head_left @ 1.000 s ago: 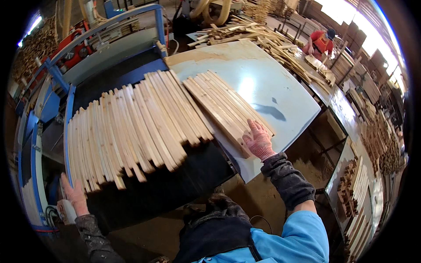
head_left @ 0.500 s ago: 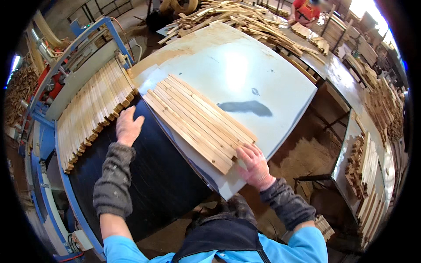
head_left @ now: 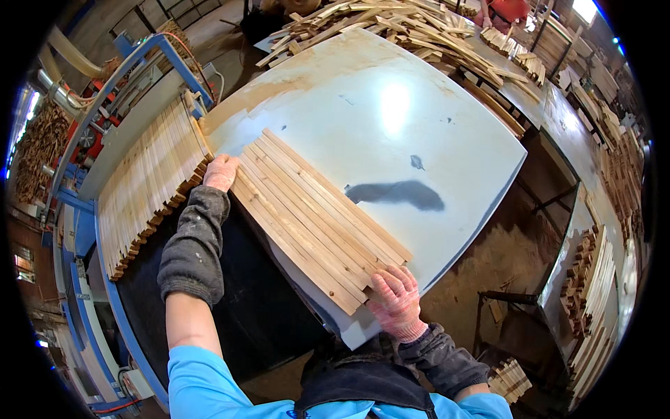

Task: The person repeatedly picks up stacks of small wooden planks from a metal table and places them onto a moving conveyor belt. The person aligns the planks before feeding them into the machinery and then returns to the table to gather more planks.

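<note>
A flat bundle of pale wooden strips (head_left: 314, 216) lies slantwise, side by side, on a light metal-topped table (head_left: 335, 91). My left hand (head_left: 222, 172), in a pinkish work glove, grips the bundle's far left end, its fingers bent and partly hidden. At the near right end, my right hand (head_left: 396, 302) in a similar glove has its fingers curled over the strip ends. Dark dusty sleeve covers reach from both wrists up the forearms. Close to my left hand is a long row of wooden strips (head_left: 150, 188) packed side by side in a blue-framed machine.
A black belt-like surface (head_left: 244, 300) runs between the machine's blue frame (head_left: 112, 307) and the table. Loose strips (head_left: 391, 31) are heaped past the table's far edge. More strips (head_left: 593, 279) stand stacked on a side bench at right. Another person (head_left: 506, 14) in red works at the far right.
My left hand has moved from above the black surface, up and right, onto the far end of the strips, and its fingers have closed. My right hand remains at the near end.
</note>
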Tool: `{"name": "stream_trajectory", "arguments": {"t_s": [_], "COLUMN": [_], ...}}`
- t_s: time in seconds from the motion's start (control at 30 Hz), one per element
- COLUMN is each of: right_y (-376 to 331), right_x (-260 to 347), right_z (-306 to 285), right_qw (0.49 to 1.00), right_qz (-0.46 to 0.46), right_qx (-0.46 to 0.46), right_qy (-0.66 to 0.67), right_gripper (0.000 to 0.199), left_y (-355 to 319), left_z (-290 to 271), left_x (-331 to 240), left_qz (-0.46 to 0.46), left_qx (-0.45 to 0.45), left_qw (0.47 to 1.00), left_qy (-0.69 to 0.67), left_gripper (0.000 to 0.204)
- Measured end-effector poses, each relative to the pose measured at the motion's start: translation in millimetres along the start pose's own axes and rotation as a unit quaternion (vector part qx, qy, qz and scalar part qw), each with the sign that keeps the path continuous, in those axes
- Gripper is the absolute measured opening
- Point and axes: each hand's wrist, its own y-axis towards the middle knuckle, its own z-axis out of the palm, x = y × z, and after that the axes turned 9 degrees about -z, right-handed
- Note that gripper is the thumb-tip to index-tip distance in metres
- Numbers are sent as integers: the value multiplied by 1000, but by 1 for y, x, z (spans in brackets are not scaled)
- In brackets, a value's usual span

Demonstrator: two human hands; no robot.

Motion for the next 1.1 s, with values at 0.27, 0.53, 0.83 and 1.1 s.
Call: {"name": "stream_trajectory", "arguments": {"t_s": [0.27, 0.53, 0.83, 1.1], "right_y": [-46, -113, -217, -292], "right_x": [50, 134, 204, 243], "right_z": [-35, -78, -67, -128], "right_qw": [936, 680, 852, 830], "right_qz": [206, 410, 467, 538], "right_qx": [-49, -219, 37, -111], "right_qy": [280, 568, 233, 91], "right_gripper": [47, 41, 68, 69], "left_y": [-99, -304, -549, -739], "left_z": [-67, -77, 61, 180], "left_x": [-31, -39, -46, -91], "left_qz": [38, 147, -1, 208], "left_qx": [53, 94, 378, 555], "left_qw": [898, 669, 678, 714], "left_qy": [-436, -722, -631, -372], "left_gripper": [41, 70, 50, 45]}}
